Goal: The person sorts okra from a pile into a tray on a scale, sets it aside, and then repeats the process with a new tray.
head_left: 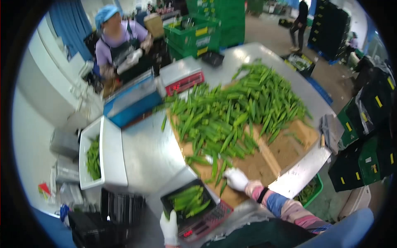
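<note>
My left hand (168, 228), in a white glove, is at the near left edge of a black tray (168, 203), its fingers stretched out. Several green okra pods (190, 200) lie side by side in that tray. The tray rests on a scale (213, 220) with a red front and a lit red display. My right hand (236, 179), also gloved in white, is over the brown cardboard (269, 159), its fingers bent inward at an okra pod (221, 172). Whether the fingertips fully close on it is blurred. Beyond them spreads a large okra heap (240, 111).
A white bin (111, 153) with okra stands left, above stacked black trays (122, 211). Another scale (182, 76) and a blue box (132, 101) sit at the far side. A person (118, 41) in a blue cap works there. Green crates (192, 35) stand behind; dark crates (364, 161) are at right.
</note>
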Available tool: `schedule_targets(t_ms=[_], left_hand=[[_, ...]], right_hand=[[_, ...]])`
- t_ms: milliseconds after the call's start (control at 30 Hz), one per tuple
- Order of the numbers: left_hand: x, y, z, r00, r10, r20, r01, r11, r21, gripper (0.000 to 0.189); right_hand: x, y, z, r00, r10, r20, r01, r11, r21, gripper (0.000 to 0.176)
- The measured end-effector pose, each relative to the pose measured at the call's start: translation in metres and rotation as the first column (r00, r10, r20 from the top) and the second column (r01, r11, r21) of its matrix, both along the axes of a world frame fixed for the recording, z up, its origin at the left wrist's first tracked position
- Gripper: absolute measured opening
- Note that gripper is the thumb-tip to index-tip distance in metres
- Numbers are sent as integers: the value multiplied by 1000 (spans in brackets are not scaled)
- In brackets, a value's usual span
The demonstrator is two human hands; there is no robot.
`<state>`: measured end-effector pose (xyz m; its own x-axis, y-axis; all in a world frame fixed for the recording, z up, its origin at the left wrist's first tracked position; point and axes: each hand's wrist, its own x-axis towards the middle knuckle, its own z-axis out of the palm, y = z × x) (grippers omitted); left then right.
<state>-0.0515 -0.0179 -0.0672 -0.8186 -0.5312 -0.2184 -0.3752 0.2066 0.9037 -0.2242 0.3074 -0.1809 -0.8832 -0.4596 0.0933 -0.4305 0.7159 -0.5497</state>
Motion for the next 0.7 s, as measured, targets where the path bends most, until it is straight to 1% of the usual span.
schedule_targets(t_ms=[67,133,200,233,267,300,333,367,400,433,467,500,533,600,700], left_hand=[[-1,0,36,977,-141,160,152,987,-56,49],[-3,4,60,960,-175,220,195,978,-76,46],[-3,4,74,934,-217,284,243,968,-59,44],[-1,8,63,944,-147,296,207,961,-185,44],[4,8,59,957,-153,248,194,969,-150,45],[8,3,42,965,-152,213,189,968,-166,45],[1,14,56,972,-150,182,184,966,-181,45],[-2,24,74,928,-54,368,76,996,-46,44],[-2,26,73,938,-57,343,72,997,-31,44],[0,25,69,945,-59,321,68,998,-16,44],[1,25,64,952,-61,299,64,998,0,44],[1,27,60,966,-52,252,49,999,16,44],[-1,29,60,963,-50,265,39,998,47,44],[-6,29,63,957,-45,287,15,994,105,44],[-11,15,66,983,-68,173,35,981,188,44]], right_hand=[[7,10,3,990,136,-30,-126,968,215,21],[13,19,1,990,143,-6,-140,973,184,20],[13,22,1,995,83,56,-93,973,213,20],[15,22,7,998,8,57,-14,994,112,22],[13,20,13,997,-57,57,53,997,63,22],[11,14,27,991,-118,62,118,993,12,23],[12,8,43,981,-178,74,181,983,-39,24],[11,-1,61,985,-175,-3,173,974,-148,23],[12,-14,85,992,-121,-20,113,963,-244,22],[14,-27,103,991,-55,-118,16,950,-313,22],[15,-40,115,987,42,-158,-93,940,-328,22],[22,-51,141,982,136,-134,-168,950,-264,24],[29,-62,142,960,226,-168,-258,943,-209,27],[44,-77,134,937,296,-187,-336,910,-241,29],[58,-70,142,961,211,-177,-259,911,-321,26]])
